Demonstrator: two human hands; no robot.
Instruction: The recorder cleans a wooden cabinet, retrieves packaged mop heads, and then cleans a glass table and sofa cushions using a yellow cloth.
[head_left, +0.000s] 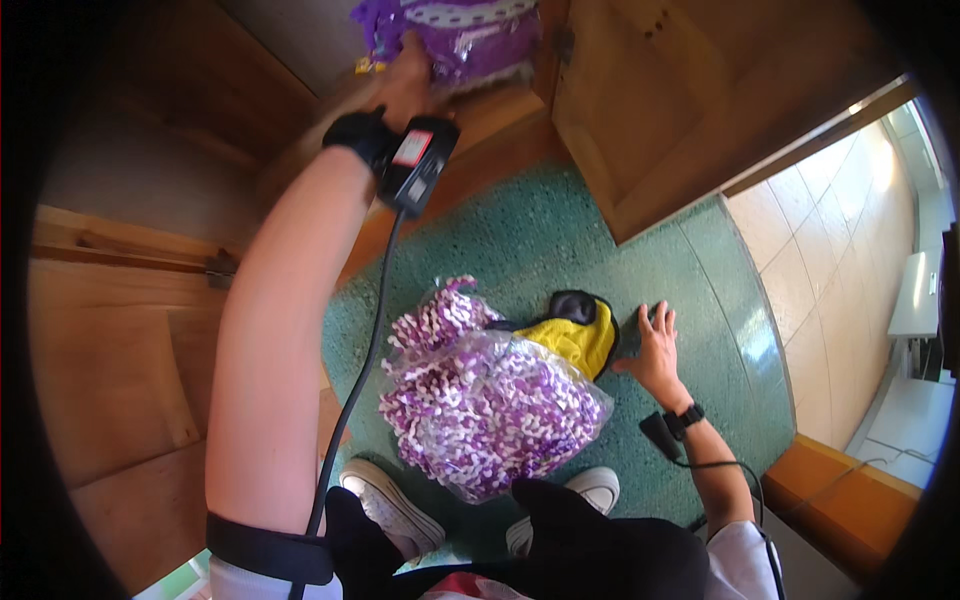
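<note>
My left hand (409, 79) reaches into a wooden cabinet and touches a purple plastic-wrapped package (480, 45); whether its fingers grip the package is hard to see. My right hand (654, 356) is spread over the green floor with nothing in it. Just left of it lies a yellow cloth item with black trim (574, 341). That item rests against a clear plastic bag (495, 412) full of purple and white chenille-like material, some of which sticks out at the upper left. The bag lies on the floor by my shoes.
An open wooden cabinet door (645, 112) stands at the upper right, with another wooden door (112, 360) at the left. The speckled green floor (495, 225) meets beige tiles (802, 300) on the right. Black cables run from devices on both wrists. My shoes (390, 502) flank the bag.
</note>
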